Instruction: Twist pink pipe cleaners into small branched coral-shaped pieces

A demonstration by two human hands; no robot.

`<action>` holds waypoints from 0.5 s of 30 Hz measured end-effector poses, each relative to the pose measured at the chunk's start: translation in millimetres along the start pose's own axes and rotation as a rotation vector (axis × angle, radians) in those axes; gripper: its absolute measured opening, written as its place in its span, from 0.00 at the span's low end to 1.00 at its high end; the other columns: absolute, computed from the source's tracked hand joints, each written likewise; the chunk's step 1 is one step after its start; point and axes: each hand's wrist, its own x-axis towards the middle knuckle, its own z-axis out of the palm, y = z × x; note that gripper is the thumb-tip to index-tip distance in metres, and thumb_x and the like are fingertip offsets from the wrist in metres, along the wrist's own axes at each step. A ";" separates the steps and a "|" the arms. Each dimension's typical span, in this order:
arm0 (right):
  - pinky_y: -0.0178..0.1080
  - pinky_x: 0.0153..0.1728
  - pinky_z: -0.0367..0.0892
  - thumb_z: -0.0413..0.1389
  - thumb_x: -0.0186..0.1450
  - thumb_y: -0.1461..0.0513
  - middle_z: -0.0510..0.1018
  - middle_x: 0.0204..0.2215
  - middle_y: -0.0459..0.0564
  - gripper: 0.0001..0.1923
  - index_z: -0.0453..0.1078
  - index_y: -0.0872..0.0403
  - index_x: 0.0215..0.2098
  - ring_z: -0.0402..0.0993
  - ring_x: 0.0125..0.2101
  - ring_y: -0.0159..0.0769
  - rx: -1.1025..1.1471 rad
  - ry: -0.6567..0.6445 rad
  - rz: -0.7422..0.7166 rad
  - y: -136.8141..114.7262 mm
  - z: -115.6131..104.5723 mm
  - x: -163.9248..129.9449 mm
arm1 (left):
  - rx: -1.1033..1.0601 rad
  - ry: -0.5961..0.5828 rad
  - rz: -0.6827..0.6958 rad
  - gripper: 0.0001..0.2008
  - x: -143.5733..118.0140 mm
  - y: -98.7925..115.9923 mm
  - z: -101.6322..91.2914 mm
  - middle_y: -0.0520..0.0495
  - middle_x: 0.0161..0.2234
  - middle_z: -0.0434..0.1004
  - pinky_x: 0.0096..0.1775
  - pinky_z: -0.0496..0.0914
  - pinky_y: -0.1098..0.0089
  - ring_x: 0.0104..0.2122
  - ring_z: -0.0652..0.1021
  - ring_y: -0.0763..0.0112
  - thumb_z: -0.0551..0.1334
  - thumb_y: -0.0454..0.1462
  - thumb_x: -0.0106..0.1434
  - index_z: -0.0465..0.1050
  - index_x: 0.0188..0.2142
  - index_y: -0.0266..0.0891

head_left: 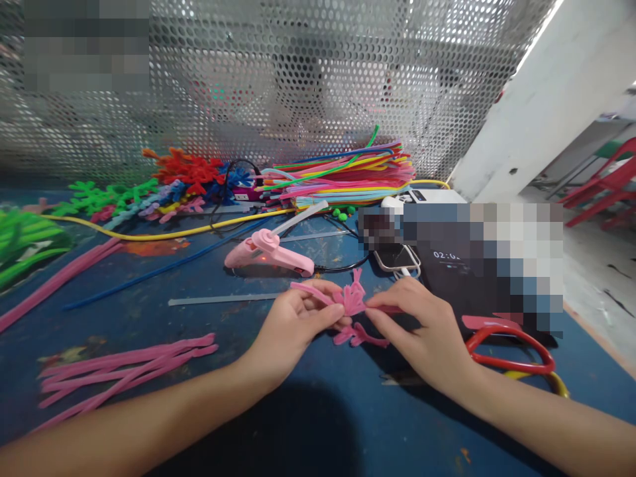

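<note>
My left hand point(293, 324) and my right hand point(422, 331) meet over a blue table point(298, 411). Between them they pinch a pink pipe-cleaner piece point(350, 301) with several short branches sticking up and down. The left fingers grip its long stem on the left. The right thumb and forefinger close on its right end. A loose branch of it rests on the table just below.
A pink glue gun point(268, 255) lies just beyond the hands. Cut pink pipe cleaners point(124, 368) lie at the left, a multicoloured bundle point(342, 175) and finished coloured shapes point(163, 182) at the back. Red scissors point(511, 348) and a phone point(397, 257) sit at the right. Perforated metal screen behind.
</note>
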 end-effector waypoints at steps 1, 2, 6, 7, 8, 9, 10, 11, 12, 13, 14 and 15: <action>0.36 0.31 0.62 0.55 0.60 0.64 0.74 0.25 0.46 0.03 0.72 0.54 0.30 0.66 0.28 0.31 0.014 -0.011 0.007 -1.0 -0.3 0.6 | 0.005 0.000 0.012 0.11 -0.2 0.0 -0.1 0.51 0.25 0.75 0.31 0.69 0.73 0.25 0.75 0.74 0.65 0.33 0.52 0.69 0.35 0.35; 0.36 0.31 0.61 0.56 0.60 0.64 0.73 0.24 0.46 0.03 0.72 0.54 0.29 0.66 0.27 0.31 0.033 -0.029 0.008 -2.1 -1.0 1.1 | 0.011 -0.005 0.021 0.11 -0.3 -0.1 -0.3 0.51 0.26 0.75 0.31 0.70 0.73 0.25 0.75 0.75 0.65 0.33 0.52 0.70 0.36 0.34; 0.37 0.31 0.60 0.54 0.61 0.59 0.72 0.23 0.47 0.09 0.72 0.55 0.28 0.65 0.27 0.31 0.275 -0.223 0.094 -2.0 -5.5 2.6 | 0.040 -0.065 0.021 0.11 0.2 -1.2 -2.8 0.52 0.25 0.75 0.30 0.69 0.75 0.24 0.75 0.77 0.65 0.33 0.52 0.70 0.36 0.35; 0.36 0.30 0.60 0.53 0.62 0.56 0.72 0.23 0.47 0.12 0.72 0.55 0.28 0.65 0.27 0.31 0.395 -0.271 0.156 -0.5 -6.3 3.0 | 0.045 -0.086 0.012 0.12 0.3 -1.4 -3.7 0.52 0.24 0.74 0.29 0.69 0.76 0.24 0.74 0.77 0.66 0.33 0.52 0.69 0.37 0.35; 0.35 0.28 0.60 0.51 0.62 0.54 0.71 0.23 0.47 0.16 0.72 0.56 0.28 0.65 0.25 0.30 0.537 -0.314 0.232 1.4 -6.7 3.3 | 0.048 -0.114 -0.003 0.13 0.4 -1.5 -4.6 0.53 0.23 0.74 0.29 0.68 0.76 0.23 0.74 0.77 0.66 0.34 0.51 0.68 0.36 0.36; 0.34 0.26 0.59 0.48 0.63 0.51 0.71 0.22 0.47 0.19 0.72 0.56 0.30 0.64 0.24 0.29 0.689 -0.357 0.317 3.3 -6.9 3.5 | 0.051 -0.151 -0.023 0.13 0.2 -1.4 -5.4 0.53 0.23 0.74 0.28 0.68 0.77 0.22 0.74 0.78 0.67 0.34 0.51 0.67 0.36 0.36; 0.33 0.23 0.58 0.47 0.62 0.48 0.70 0.22 0.47 0.22 0.71 0.57 0.31 0.63 0.22 0.28 0.828 -0.402 0.401 4.9 -6.7 3.6 | 0.052 -0.199 -0.049 0.14 -0.3 -1.0 -5.9 0.53 0.23 0.74 0.27 0.67 0.77 0.21 0.74 0.78 0.67 0.34 0.50 0.66 0.36 0.36; 0.32 0.20 0.57 0.47 0.61 0.46 0.69 0.21 0.46 0.24 0.70 0.57 0.33 0.61 0.20 0.27 0.929 -0.459 0.481 5.8 -6.4 3.5 | 0.058 -0.252 -0.078 0.14 -1.1 -0.5 -6.1 0.53 0.23 0.74 0.26 0.67 0.77 0.21 0.74 0.78 0.67 0.34 0.50 0.65 0.35 0.36; 0.30 0.17 0.55 0.48 0.60 0.45 0.69 0.21 0.46 0.23 0.69 0.57 0.33 0.60 0.18 0.26 0.975 -0.526 0.548 6.0 -6.0 3.2 | 0.073 -0.302 -0.107 0.15 -2.1 0.1 -6.1 0.53 0.24 0.73 0.25 0.67 0.77 0.20 0.73 0.78 0.68 0.34 0.49 0.65 0.34 0.36; 0.29 0.16 0.53 0.51 0.59 0.46 0.69 0.20 0.45 0.22 0.68 0.57 0.33 0.59 0.16 0.24 0.966 -0.597 0.596 5.3 -5.8 2.6 | 0.098 -0.341 -0.129 0.15 -3.3 0.8 -5.8 0.54 0.23 0.73 0.25 0.67 0.77 0.20 0.73 0.79 0.68 0.34 0.49 0.64 0.34 0.36; 0.28 0.15 0.52 0.54 0.57 0.48 0.68 0.18 0.43 0.19 0.68 0.57 0.32 0.58 0.15 0.23 0.918 -0.661 0.626 3.9 -5.7 1.9 | 0.128 -0.365 -0.143 0.15 -4.4 1.4 -5.4 0.54 0.23 0.72 0.25 0.66 0.77 0.20 0.72 0.79 0.67 0.34 0.49 0.64 0.33 0.36; 0.27 0.14 0.51 0.56 0.57 0.50 0.67 0.17 0.42 0.17 0.67 0.57 0.30 0.58 0.14 0.23 0.856 -0.707 0.640 2.1 -5.7 1.1 | 0.157 -0.376 -0.146 0.14 -5.3 1.9 -4.9 0.55 0.23 0.71 0.26 0.66 0.77 0.21 0.71 0.80 0.67 0.33 0.49 0.63 0.32 0.36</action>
